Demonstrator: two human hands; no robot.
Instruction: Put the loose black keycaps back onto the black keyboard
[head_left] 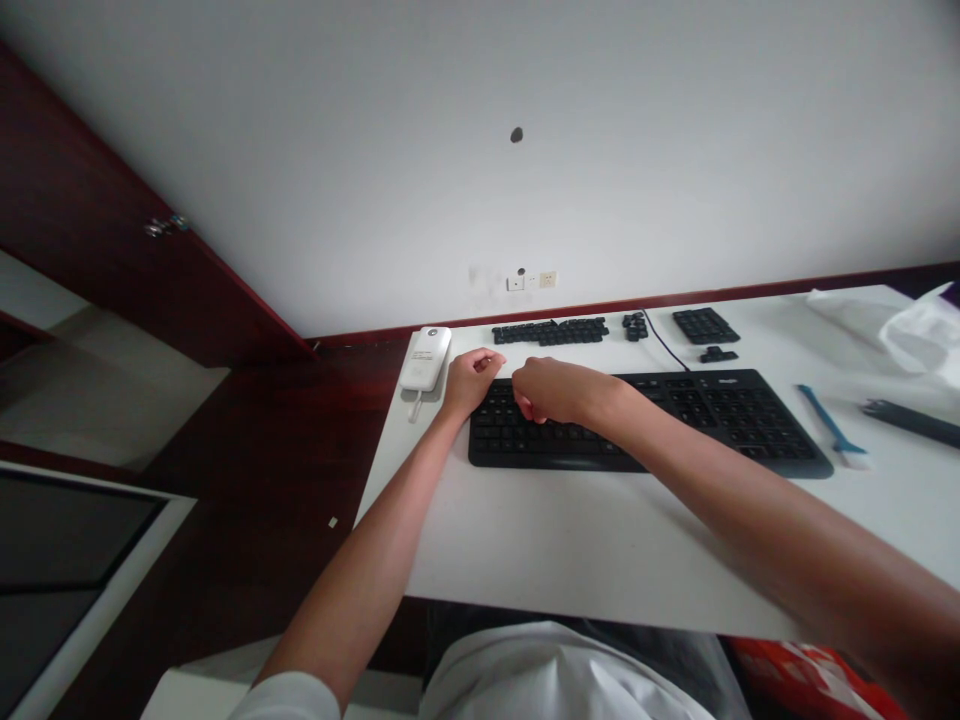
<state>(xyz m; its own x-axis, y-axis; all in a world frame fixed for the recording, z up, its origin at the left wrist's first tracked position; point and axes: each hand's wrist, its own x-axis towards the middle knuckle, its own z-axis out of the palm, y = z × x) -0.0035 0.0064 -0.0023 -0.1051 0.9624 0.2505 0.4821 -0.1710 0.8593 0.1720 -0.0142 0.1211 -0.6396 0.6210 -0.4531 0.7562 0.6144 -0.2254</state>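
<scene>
A black keyboard [570, 455] lies on the white table in front of me, its cable running back from the rear edge. My left hand [471, 380] rests at the keyboard's upper left corner, fingers curled in toward the thumb; what they hold, if anything, is too small to make out. Over the keyboard's left part is my right hand [553, 388], closed with the knuckles up and its fingertips turned down at the keys. Its fingertips are mostly hidden. Behind the keyboard lie loose black keycaps in groups: a long block [551, 332], a small cluster [635, 326] and a number-pad block [705, 325].
A white power bank [426, 358] with a short cable lies at the table's left edge. To the right are a blue-handled brush [829, 420], a black bar-shaped object [915, 422] and a white plastic bag [900, 325]. The wall with sockets [532, 282] stands behind the table [525, 540].
</scene>
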